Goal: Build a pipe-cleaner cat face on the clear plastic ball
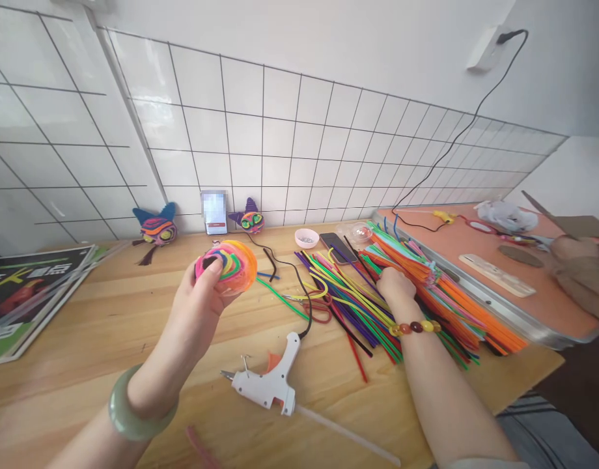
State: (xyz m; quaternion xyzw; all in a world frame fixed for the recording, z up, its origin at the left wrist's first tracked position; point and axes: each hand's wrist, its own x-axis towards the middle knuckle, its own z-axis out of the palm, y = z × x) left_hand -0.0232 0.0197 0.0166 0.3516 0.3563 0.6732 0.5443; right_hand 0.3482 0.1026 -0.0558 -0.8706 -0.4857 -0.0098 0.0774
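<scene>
A round, multicoloured piece of coiled pipe cleaners point(241, 268) is in my left hand point(202, 299), thumb on its face, raised above the wooden table. My right hand point(397, 288) lies on the pile of loose pipe cleaners point(353, 299), its fingers curled down among the stems; what they hold, if anything, is hidden. Next to that hand runs a bundle of orange, pink and pale blue pipe cleaners point(450, 303). Between my arms a white glue gun point(270, 384) rests on its side, nozzle to the left, a clear glue stick out of its back.
Red-handled scissors point(320, 309), a dark phone point(338, 248) and a pink bowl point(306, 238) lie behind the glue gun. Two cat-like figures point(157, 225) flank an upright phone point(215, 212) by the wall. Magazines point(26, 293) lie left. Another person's hand point(573, 251) is right.
</scene>
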